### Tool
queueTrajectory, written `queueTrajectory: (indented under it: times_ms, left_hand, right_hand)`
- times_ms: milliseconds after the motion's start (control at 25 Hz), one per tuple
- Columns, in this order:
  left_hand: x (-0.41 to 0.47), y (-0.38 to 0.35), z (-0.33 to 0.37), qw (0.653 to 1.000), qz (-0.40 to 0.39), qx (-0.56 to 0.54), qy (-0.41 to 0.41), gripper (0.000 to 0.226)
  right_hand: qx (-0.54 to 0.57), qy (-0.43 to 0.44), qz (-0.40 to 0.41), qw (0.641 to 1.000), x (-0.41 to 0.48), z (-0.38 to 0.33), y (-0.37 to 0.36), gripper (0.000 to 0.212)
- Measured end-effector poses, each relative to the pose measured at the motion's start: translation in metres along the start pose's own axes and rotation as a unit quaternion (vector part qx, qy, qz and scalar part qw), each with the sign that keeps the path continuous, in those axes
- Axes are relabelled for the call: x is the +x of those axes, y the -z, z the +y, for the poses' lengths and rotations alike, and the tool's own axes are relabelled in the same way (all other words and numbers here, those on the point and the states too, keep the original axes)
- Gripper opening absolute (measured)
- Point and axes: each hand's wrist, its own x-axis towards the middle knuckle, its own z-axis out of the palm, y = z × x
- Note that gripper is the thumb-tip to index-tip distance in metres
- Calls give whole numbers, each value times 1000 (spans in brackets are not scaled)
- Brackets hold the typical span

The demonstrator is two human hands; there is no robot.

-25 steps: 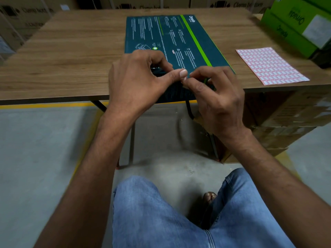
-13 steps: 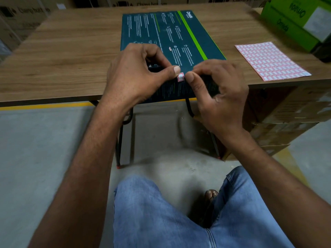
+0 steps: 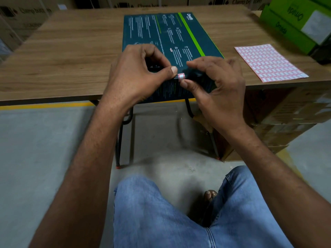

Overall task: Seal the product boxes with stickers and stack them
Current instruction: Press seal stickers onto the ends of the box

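Left hand (image 3: 136,74): fingers curled, thumb straight, pointing right. Right hand (image 3: 221,86): fingers bent, thumb pointing left. Thumb tips close together. Forearms bare, extended forward, converging.

The dark teal printed cardboard box (image 3: 161,33) looked smooth, faintly glossy. The brown wood-grain table top (image 3: 71,59) was matt, on black metal legs (image 3: 118,145). The red-and-white sticker sheet (image 3: 268,63) was matt paper; the grey concrete floor (image 3: 44,149), rough.

Dark box (image 3: 161,33): "Omada" by the green stripe; fine print illegible
Green boxes (image 3: 286,27): "Omada"
Cartons (image 3: 34,11): "Clamp bottom"
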Motion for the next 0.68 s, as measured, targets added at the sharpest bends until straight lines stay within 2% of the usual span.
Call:
queueTrajectory:
  times_ms: [120, 240, 360, 480, 680]
  left_hand:
    - [-1, 4, -3, 999, -16, -28, -12, 18]
    - [-6, 11, -7, 997, -49, -44, -42, 17]
    - [-15, 17, -20, 993, -77, -39, -80, 23]
    - [-21, 15, -34, 990, -50, 2, -132, 34]
    - [-25, 9, -43, 988, 5, 19, -154, 34]
  right_hand:
    - [17, -31, -17, 999, 1, -2, 3, 40]
    - [42, -25, -10, 999, 2, -2, 0, 19]
    - [14, -8, -18, 1000, -1, -3, -3, 15]
    - [-37, 1, -33, 999, -2, 1, 2, 20]
    - [-8, 20, -77, 997, 11, 9, 13, 20]
